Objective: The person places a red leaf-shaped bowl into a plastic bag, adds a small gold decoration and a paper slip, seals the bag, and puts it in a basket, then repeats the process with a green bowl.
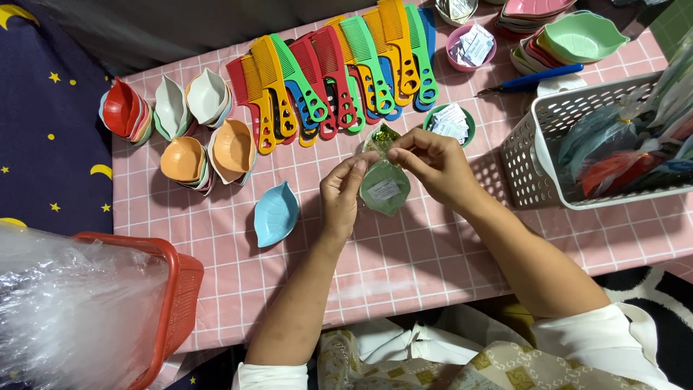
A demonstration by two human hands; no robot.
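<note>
Both forearms reach up from the lower edge, over a pale patterned cloth (433,361) in the lap. Left hand (341,195) pinches the left edge of a green leaf-shaped dish (385,188) sealed in a clear packet, fingers closed on it. Right hand (435,165) grips the packet's gathered top, also closed. On the dish sits a small white rectangular label (385,190). The dish is held just above the pink checked bench (404,253).

Left of the dish lies a blue leaf dish (275,213), then stacks of orange dishes (208,155). Beyond it fans a row of red, yellow, green and blue combs (339,72). Just beyond it, a round green bowl (449,121) holds white paper slips; a pink bowl (471,45) farther off holds more. Right of the dish stands a white basket (538,152) of filled packets. Down left, a red basket (170,289) holds crumpled clear plastic.
</note>
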